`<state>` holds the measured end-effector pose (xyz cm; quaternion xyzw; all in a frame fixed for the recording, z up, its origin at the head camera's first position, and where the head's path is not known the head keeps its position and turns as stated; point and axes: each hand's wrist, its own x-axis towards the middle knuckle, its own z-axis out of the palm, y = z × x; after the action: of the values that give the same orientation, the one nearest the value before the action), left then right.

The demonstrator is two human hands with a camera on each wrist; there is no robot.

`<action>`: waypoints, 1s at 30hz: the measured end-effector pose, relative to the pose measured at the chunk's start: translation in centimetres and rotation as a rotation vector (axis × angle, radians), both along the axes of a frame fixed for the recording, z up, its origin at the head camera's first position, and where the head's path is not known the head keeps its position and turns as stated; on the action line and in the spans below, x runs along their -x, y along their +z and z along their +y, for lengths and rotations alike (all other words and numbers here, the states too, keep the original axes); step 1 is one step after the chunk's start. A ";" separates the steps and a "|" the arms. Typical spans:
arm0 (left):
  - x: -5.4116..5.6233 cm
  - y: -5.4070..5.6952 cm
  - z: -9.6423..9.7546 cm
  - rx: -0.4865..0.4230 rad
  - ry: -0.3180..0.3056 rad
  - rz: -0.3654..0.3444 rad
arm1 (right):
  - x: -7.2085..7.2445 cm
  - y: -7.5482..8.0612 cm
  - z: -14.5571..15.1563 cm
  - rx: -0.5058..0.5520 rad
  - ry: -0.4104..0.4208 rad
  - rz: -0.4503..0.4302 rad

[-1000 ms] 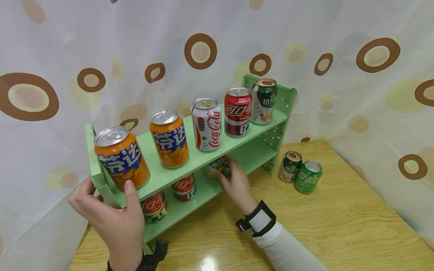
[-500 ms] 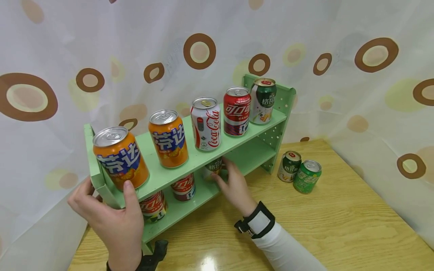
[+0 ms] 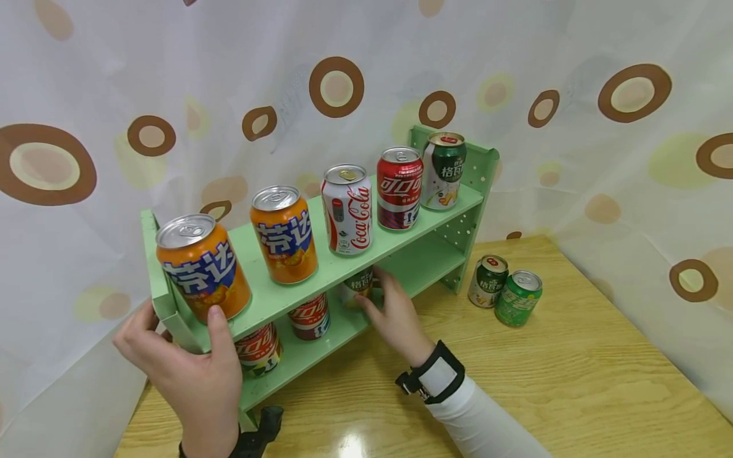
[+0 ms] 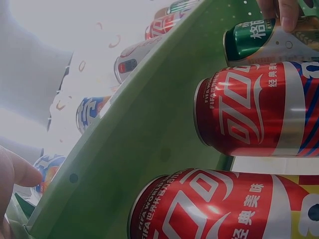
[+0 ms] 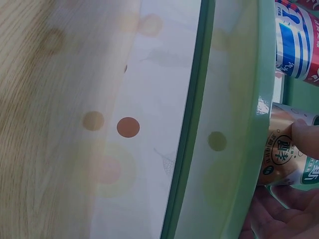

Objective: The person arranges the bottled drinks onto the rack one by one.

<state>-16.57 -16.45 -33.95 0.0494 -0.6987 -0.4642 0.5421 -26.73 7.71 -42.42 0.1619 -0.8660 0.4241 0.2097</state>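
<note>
My right hand [image 3: 395, 318] grips a dark green and white drink can [image 3: 358, 287] on the lower board of a green two-tier shelf [image 3: 343, 343]. Thumb and fingers lie on opposite sides of this can [image 5: 281, 149] in the right wrist view. To its left on the same board stand two red cola cans [image 3: 310, 318], their tops hidden by the upper board. My left hand [image 3: 186, 372] holds the shelf's left end, fingers around the side panel, with the thumb at the bottom of an orange soda can [image 3: 203, 270].
Along the upper board stand another orange can [image 3: 285, 238], a white Coca-Cola can [image 3: 348, 213], a red cola can [image 3: 399, 191] and a green-white can [image 3: 443, 172]. A green-white can [image 3: 488, 283] and a light green can [image 3: 518, 299] stand on the wooden table [image 3: 572, 369] at right.
My right hand has shifted the green and white can slightly left along the lower board, closer to the red cans. My left hand keeps its hold on the shelf end.
</note>
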 end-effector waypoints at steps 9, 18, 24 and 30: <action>0.0 0.0 0.0 0.001 0.006 -0.007 | 0.0 -0.1 -0.1 -0.003 -0.005 -0.005; 0.0 -0.1 -0.1 0.007 0.002 -0.009 | -0.1 0.7 0.6 0.015 0.010 -0.055; 0.0 -0.1 0.0 0.008 0.001 0.000 | 0.1 1.3 2.6 0.009 -0.012 -0.006; 0.0 -0.1 -0.1 0.007 0.004 0.006 | 0.7 1.7 5.7 -0.011 -0.055 0.039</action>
<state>-16.60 -16.53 -34.01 0.0475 -0.6986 -0.4606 0.5455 -27.38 13.38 -40.76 0.1473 -0.8683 0.4100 0.2371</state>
